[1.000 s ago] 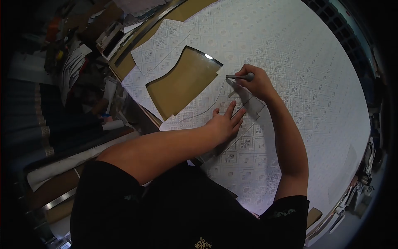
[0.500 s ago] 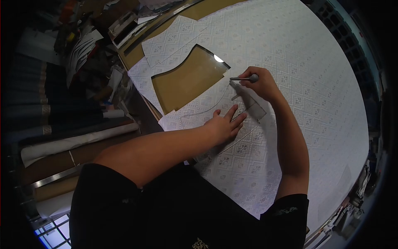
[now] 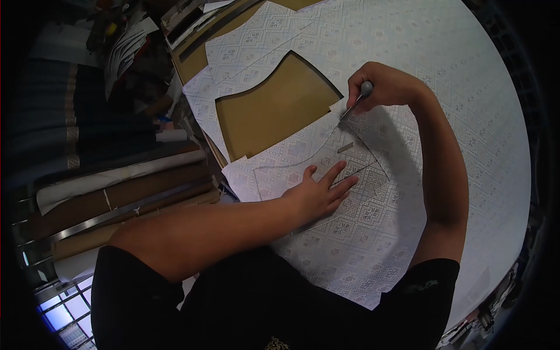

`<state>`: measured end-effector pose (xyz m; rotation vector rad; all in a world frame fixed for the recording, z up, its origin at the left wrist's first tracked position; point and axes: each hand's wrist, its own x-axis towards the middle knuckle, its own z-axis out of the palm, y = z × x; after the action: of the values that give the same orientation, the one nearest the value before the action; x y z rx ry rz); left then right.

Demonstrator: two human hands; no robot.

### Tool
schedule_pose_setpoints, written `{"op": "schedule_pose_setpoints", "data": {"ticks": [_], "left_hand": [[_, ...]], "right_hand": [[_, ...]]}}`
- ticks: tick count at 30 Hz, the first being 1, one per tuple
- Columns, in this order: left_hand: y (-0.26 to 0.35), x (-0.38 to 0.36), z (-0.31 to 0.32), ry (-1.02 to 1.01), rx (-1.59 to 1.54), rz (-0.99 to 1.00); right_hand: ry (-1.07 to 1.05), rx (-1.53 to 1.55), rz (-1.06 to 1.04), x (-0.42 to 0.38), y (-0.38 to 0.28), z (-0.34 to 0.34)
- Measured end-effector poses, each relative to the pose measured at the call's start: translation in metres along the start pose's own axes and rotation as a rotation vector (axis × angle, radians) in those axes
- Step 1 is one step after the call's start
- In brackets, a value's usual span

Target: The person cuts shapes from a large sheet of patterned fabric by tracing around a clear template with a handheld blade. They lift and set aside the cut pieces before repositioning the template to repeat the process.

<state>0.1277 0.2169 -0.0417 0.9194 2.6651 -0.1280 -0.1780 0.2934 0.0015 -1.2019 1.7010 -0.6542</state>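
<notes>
My left hand lies flat with fingers spread on white cloth-like sheeting printed with diamond patterns, beside outlined curves and lines. In my right hand is a thin metal tool with a round grey knob, gripped in closed fingers. Its tip touches the sheeting at the upper corner of an outlined shape. Left of that tip, a curved cut-out in the sheeting shows a brown surface below. A small grey bar-shaped mark sits between my hands.
A long metal strip lies along the far table edge. Rolls of material are stacked at the left, below a dark hanging cloth. Papers and clutter stand at the upper left.
The tool has swung from nearly level to a steeper tilt, and my right hand has risen toward the upper right. My left hand stays flat on the sheeting. The camera view has shifted slightly.
</notes>
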Motion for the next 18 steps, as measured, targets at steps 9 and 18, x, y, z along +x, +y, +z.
{"op": "schedule_pose_setpoints", "data": {"ticks": [9, 18], "left_hand": [[-0.003, 0.0, -0.014, -0.159, 0.054, 0.034], [-0.002, 0.0, -0.014, -0.175, 0.073, 0.024]], "right_hand": [[-0.225, -0.07, -0.009, 0.034, -0.014, -0.011], [-0.309, 0.047, -0.012, 0.04, -0.017, 0.02]]}}
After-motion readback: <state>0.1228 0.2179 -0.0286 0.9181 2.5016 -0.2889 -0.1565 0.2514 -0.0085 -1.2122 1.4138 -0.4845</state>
